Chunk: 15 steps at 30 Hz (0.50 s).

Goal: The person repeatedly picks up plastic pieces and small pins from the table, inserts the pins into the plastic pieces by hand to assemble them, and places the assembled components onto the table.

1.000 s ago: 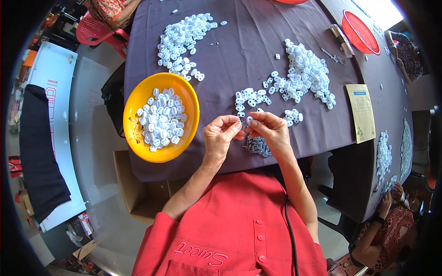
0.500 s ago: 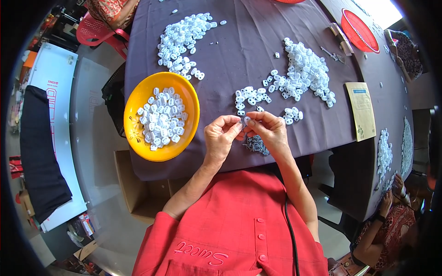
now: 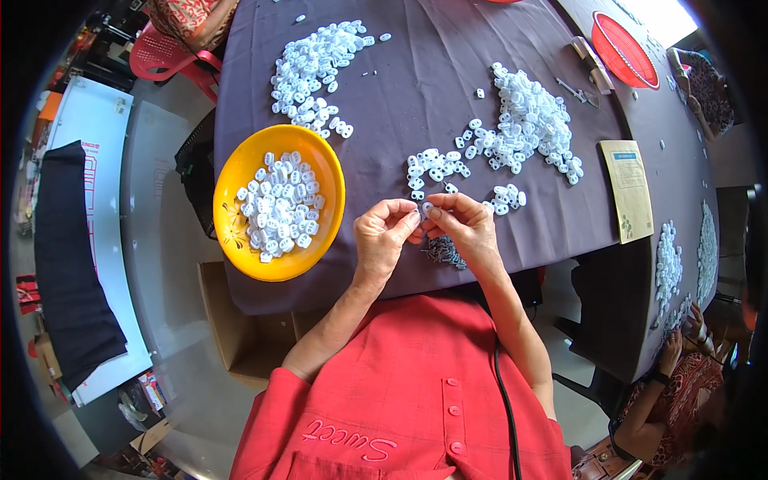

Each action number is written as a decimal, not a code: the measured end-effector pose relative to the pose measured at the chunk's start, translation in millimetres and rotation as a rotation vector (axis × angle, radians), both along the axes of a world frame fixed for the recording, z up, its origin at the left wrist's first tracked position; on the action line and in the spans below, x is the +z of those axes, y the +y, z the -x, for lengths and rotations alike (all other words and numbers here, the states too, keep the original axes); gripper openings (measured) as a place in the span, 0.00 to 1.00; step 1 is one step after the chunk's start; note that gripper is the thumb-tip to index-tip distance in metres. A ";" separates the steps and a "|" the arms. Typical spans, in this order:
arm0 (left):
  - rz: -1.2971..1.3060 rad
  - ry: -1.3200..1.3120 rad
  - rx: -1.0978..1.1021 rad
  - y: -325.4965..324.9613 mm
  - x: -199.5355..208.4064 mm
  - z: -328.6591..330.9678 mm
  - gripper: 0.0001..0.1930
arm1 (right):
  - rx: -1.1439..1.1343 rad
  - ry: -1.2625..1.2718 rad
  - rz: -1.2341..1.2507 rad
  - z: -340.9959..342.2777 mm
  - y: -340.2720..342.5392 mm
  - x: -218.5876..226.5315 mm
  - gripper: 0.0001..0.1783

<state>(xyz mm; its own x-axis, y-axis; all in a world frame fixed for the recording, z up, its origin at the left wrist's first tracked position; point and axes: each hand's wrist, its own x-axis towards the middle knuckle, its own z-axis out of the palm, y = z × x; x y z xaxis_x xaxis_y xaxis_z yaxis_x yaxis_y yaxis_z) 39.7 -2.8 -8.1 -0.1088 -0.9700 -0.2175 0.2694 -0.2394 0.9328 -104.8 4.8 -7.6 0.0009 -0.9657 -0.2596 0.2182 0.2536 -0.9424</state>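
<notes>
My right hand (image 3: 468, 232) pinches a small white oval plastic piece (image 3: 426, 208) between thumb and fingertips. Close beside it, my left hand (image 3: 379, 240) is also closed in a pinch; what sits in its fingertips is too small to name. Partly hidden below my right hand lies a little heap of thin grey screw-like parts (image 3: 446, 252). Just beyond my hands are loose white two-holed pieces (image 3: 436, 164), with a few more (image 3: 506, 199) to the right. A yellow bowl (image 3: 336, 212) holding many such white pieces stands left of my left hand.
Larger heaps of white pieces lie at the far left (image 3: 316, 68) and far right (image 3: 532, 120) of the dark tablecloth (image 3: 416, 88). A tan booklet (image 3: 626, 192), scissors (image 3: 578, 92) and a red basket (image 3: 624, 50) are on the right. Other people sit around.
Both hands keep their pinch in nearly the same place. The whole view has shifted very slightly; nothing has been taken up or let go.
</notes>
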 end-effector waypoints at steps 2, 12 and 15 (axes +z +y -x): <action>-0.008 0.000 -0.004 -0.1 -0.1 1.1 0.05 | -0.004 -0.020 0.000 -0.6 0.9 -1.7 0.09; -0.037 -0.018 0.008 -2.0 1.8 5.5 0.04 | -0.052 -0.013 0.040 -2.5 1.8 -4.4 0.08; -0.051 -0.014 0.025 -2.7 -2.8 6.0 0.04 | -0.048 0.188 0.093 -5.1 1.3 -3.5 0.06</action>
